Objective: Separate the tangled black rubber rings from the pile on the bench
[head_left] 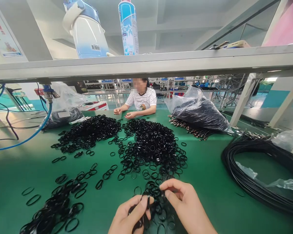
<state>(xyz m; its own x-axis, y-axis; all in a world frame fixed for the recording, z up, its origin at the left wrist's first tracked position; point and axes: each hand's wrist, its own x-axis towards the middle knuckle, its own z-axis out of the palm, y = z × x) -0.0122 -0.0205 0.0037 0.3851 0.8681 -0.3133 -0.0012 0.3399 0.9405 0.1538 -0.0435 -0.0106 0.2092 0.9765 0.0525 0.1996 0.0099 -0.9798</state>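
Note:
My left hand (130,216) is closed around a bunch of black rubber rings (146,208) at the near edge of the green table (205,169). My right hand (183,204) pinches some of the same rings just to the right, fingers curled. A large pile of black rings (151,143) lies in the table's middle. A second pile (92,130) spreads to the far left of it, and more rings (56,208) trail along the near left.
Across the table a person in a striped shirt (141,100) sits with hands on the tabletop. A coil of black cable (258,169) lies on the right. Plastic bags of black parts (200,112) sit at the back. A blue hose (26,138) hangs at left, under a shelf (146,63).

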